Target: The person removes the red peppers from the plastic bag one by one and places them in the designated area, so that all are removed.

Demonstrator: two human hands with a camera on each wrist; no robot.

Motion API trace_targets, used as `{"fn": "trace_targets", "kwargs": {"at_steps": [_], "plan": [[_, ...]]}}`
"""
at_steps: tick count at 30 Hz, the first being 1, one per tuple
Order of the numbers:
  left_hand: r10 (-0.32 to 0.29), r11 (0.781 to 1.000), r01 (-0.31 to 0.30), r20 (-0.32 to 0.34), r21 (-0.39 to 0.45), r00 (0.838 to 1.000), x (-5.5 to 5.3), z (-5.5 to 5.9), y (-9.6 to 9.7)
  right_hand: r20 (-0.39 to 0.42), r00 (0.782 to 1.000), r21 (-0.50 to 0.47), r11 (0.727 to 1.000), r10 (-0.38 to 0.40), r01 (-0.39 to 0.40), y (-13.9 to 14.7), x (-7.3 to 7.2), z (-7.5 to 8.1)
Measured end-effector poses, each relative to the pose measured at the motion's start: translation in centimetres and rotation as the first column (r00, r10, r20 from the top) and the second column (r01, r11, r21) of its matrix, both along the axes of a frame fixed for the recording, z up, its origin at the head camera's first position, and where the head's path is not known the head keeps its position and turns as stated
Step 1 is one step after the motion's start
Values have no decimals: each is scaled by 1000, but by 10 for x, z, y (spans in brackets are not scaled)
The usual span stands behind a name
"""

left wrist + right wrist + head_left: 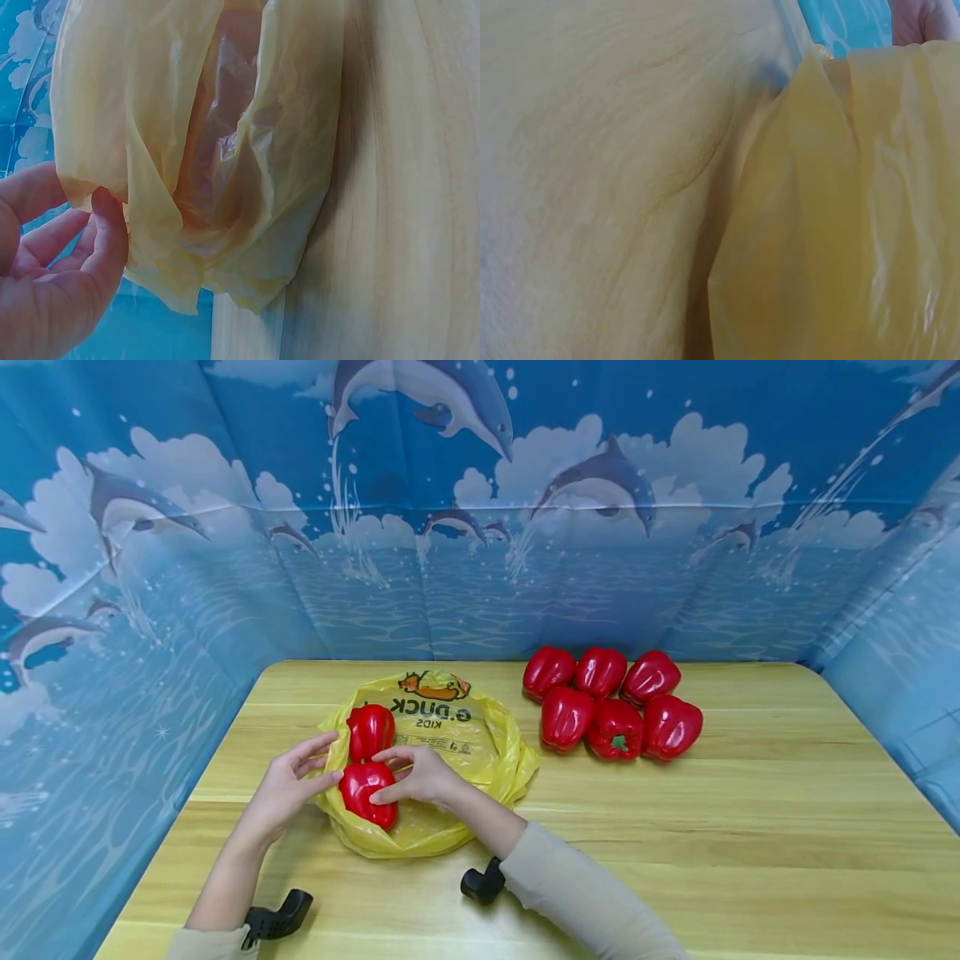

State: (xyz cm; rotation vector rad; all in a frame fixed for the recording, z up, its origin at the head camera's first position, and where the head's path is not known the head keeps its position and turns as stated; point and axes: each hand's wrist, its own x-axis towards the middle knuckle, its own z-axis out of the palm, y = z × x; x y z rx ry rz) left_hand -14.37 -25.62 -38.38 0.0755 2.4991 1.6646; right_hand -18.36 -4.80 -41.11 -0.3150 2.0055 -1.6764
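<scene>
A yellow plastic bag (450, 777) lies spread on the table, its mouth facing up. Two red bell peppers stand along its left inner side: a rear pepper (372, 732) and a front pepper (367, 793). My right hand (429, 775) reaches over the bag and grips the front pepper between thumb and fingers. At the bag's left rim, my left hand (281, 789) pinches the plastic, thumb beside the front pepper. In the left wrist view, the left hand (64, 262) has its thumb at the edge of the bag (285, 135). Yellow plastic (832, 225) hides the right hand's grip in the right wrist view.
Several more red peppers (567, 718) sit in a cluster right of the bag. One pepper (617, 731) among them shows a green stem. The wooden table (750, 843) meets a blue dolphin-print curtain (465, 602) at the back and left.
</scene>
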Motion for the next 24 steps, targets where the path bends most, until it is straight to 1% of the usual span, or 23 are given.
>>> {"fn": "trace_targets", "kwargs": {"at_steps": [15,24], "plan": [[9,1000,-10,28,1,1000,-1,6,0,42,999,-14,1000,-10,11,2,-2,5],[12,1000,-12,30,1,999,-3,8,0,84,996,-58,998,-17,22,9,-3,12]]}}
